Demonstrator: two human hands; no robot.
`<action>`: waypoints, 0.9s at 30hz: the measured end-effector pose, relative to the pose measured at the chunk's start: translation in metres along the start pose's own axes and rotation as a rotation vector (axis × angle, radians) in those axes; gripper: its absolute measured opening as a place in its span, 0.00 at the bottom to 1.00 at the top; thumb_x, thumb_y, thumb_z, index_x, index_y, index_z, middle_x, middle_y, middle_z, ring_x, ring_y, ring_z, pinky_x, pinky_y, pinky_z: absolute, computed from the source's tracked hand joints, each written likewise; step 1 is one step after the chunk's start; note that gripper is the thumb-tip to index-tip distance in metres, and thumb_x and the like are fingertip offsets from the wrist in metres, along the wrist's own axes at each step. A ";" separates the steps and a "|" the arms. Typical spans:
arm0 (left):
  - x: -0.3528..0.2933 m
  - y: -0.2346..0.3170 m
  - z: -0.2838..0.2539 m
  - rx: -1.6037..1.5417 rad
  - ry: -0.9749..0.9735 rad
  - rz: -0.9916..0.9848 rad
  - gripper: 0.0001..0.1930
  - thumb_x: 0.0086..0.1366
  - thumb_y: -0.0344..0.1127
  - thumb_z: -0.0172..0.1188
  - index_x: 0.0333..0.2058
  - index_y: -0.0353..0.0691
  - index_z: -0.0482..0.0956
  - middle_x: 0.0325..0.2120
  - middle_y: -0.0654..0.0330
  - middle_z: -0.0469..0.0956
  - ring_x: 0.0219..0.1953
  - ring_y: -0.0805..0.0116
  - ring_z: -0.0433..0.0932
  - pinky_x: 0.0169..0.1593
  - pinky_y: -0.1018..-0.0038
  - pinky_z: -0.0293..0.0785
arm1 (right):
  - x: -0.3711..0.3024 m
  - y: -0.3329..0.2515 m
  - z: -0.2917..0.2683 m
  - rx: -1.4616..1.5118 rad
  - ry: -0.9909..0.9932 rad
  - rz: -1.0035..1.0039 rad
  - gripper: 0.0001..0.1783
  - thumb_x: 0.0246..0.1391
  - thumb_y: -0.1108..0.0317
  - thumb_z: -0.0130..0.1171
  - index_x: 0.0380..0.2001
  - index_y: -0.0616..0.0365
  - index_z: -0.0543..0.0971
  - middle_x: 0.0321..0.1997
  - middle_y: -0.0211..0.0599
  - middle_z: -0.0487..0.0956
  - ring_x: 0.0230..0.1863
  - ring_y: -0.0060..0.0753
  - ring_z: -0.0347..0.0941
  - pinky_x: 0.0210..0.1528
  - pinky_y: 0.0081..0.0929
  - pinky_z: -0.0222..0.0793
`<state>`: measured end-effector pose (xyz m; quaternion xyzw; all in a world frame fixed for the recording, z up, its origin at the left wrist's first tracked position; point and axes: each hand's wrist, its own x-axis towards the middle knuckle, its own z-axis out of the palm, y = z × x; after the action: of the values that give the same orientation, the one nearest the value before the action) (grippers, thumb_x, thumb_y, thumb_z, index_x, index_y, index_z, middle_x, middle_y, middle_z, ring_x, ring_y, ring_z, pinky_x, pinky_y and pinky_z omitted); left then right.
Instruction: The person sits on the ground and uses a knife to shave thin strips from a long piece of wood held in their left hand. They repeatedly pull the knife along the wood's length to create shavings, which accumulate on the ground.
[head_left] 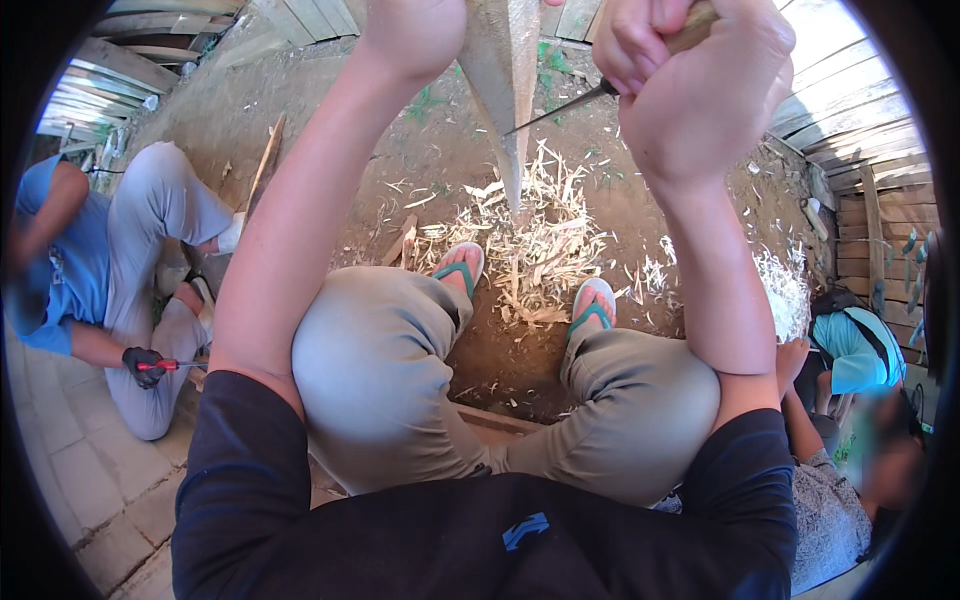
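At the top edge, my left hand point(415, 38) is beside a long piece of wood point(500, 80) that tapers to a point at its lower end. A fingertip shows on the wood's other side, so the hand appears wrapped round it; most of its fingers lie outside the picture. My right hand point(700, 95) is closed round the wooden handle of a knife point(562, 108). Its thin dark blade slants left, and its tip end meets the wood a little above the point. Pale wood shavings point(535, 240) lie heaped below, on the dirt between my sandalled feet.
To the left, a seated person point(75, 260) in a blue shirt holds a red-handled tool point(165, 366) in a gloved hand. Other people point(850, 350) sit close by on the right. Plank walls point(860, 110) and paving point(90, 450) border the dirt floor.
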<state>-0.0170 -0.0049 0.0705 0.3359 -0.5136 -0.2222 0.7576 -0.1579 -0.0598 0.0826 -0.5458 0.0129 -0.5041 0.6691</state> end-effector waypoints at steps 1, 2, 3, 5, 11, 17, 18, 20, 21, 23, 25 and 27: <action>-0.001 0.004 -0.005 0.009 -0.009 0.009 0.41 0.76 0.69 0.29 0.45 0.33 0.76 0.31 0.55 0.79 0.30 0.68 0.80 0.35 0.72 0.81 | 0.001 0.003 0.003 0.009 -0.020 -0.033 0.24 0.74 0.51 0.40 0.24 0.52 0.63 0.12 0.27 0.59 0.11 0.19 0.49 0.12 0.21 0.45; -0.002 0.009 -0.010 0.045 -0.013 0.019 0.41 0.76 0.69 0.29 0.45 0.32 0.76 0.31 0.54 0.79 0.29 0.67 0.80 0.35 0.72 0.81 | 0.000 0.005 0.005 0.020 -0.036 -0.066 0.23 0.74 0.51 0.41 0.25 0.52 0.63 0.12 0.26 0.59 0.11 0.19 0.49 0.12 0.21 0.45; -0.001 0.003 -0.011 0.042 -0.027 0.031 0.42 0.76 0.70 0.29 0.45 0.32 0.76 0.31 0.54 0.79 0.29 0.67 0.81 0.35 0.72 0.82 | 0.002 0.010 -0.010 0.012 -0.106 -0.145 0.23 0.74 0.51 0.41 0.25 0.52 0.63 0.12 0.26 0.59 0.11 0.19 0.49 0.13 0.20 0.45; 0.001 -0.002 -0.011 0.070 -0.028 0.043 0.42 0.76 0.70 0.29 0.45 0.32 0.77 0.31 0.53 0.80 0.29 0.67 0.81 0.34 0.71 0.82 | 0.003 0.024 -0.028 0.048 -0.191 -0.118 0.21 0.73 0.51 0.42 0.27 0.51 0.64 0.12 0.26 0.60 0.11 0.19 0.49 0.13 0.21 0.46; 0.004 -0.004 -0.012 0.001 -0.002 0.036 0.42 0.76 0.69 0.28 0.44 0.31 0.78 0.30 0.52 0.80 0.28 0.66 0.82 0.34 0.72 0.82 | 0.007 0.036 -0.042 0.043 -0.282 0.018 0.20 0.73 0.52 0.44 0.27 0.50 0.65 0.13 0.26 0.61 0.12 0.20 0.52 0.14 0.22 0.48; 0.009 -0.020 -0.024 0.004 -0.096 0.107 0.41 0.77 0.67 0.27 0.45 0.31 0.77 0.32 0.51 0.81 0.28 0.66 0.82 0.34 0.72 0.82 | 0.008 0.034 -0.027 0.242 -0.194 0.050 0.21 0.72 0.56 0.49 0.24 0.52 0.66 0.13 0.28 0.62 0.11 0.21 0.54 0.13 0.21 0.48; 0.006 -0.021 -0.024 -0.019 -0.102 0.090 0.41 0.77 0.67 0.27 0.45 0.31 0.77 0.33 0.51 0.81 0.28 0.66 0.82 0.35 0.72 0.82 | 0.005 0.037 -0.023 0.213 -0.143 0.005 0.22 0.71 0.56 0.51 0.23 0.53 0.66 0.13 0.29 0.63 0.11 0.21 0.54 0.13 0.21 0.48; 0.007 -0.021 -0.019 -0.052 -0.058 0.078 0.42 0.77 0.67 0.27 0.45 0.30 0.77 0.32 0.51 0.81 0.28 0.65 0.82 0.35 0.72 0.82 | 0.005 0.044 -0.033 0.237 -0.207 0.061 0.22 0.70 0.55 0.54 0.23 0.55 0.67 0.14 0.30 0.64 0.11 0.21 0.55 0.13 0.21 0.48; 0.009 -0.020 -0.016 -0.063 -0.042 0.082 0.42 0.77 0.67 0.27 0.45 0.30 0.77 0.31 0.51 0.81 0.28 0.65 0.82 0.35 0.72 0.82 | 0.005 0.045 -0.035 0.244 -0.235 0.022 0.22 0.69 0.56 0.55 0.23 0.55 0.67 0.14 0.29 0.64 0.12 0.20 0.55 0.14 0.21 0.48; 0.002 -0.011 -0.004 -0.052 -0.035 0.076 0.43 0.77 0.67 0.27 0.45 0.29 0.77 0.30 0.51 0.81 0.28 0.65 0.82 0.36 0.71 0.83 | 0.002 0.039 -0.032 0.262 -0.288 -0.059 0.20 0.68 0.57 0.57 0.24 0.55 0.68 0.15 0.28 0.65 0.13 0.18 0.56 0.15 0.20 0.48; 0.001 -0.012 -0.011 -0.013 -0.053 0.053 0.43 0.77 0.67 0.27 0.45 0.29 0.78 0.30 0.51 0.81 0.29 0.64 0.82 0.36 0.71 0.83 | -0.005 0.044 -0.017 0.108 -0.139 -0.156 0.19 0.69 0.58 0.55 0.25 0.56 0.69 0.16 0.28 0.66 0.13 0.17 0.56 0.15 0.19 0.48; 0.005 -0.013 -0.018 0.044 -0.046 0.063 0.43 0.77 0.67 0.27 0.45 0.28 0.78 0.30 0.51 0.82 0.29 0.64 0.82 0.36 0.71 0.83 | -0.007 0.037 -0.014 0.153 -0.106 -0.130 0.19 0.71 0.59 0.54 0.26 0.57 0.71 0.16 0.29 0.68 0.13 0.16 0.57 0.15 0.19 0.49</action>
<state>0.0018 -0.0122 0.0598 0.3309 -0.5460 -0.1948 0.7446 -0.1452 -0.0683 0.0460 -0.5188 -0.0964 -0.5162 0.6746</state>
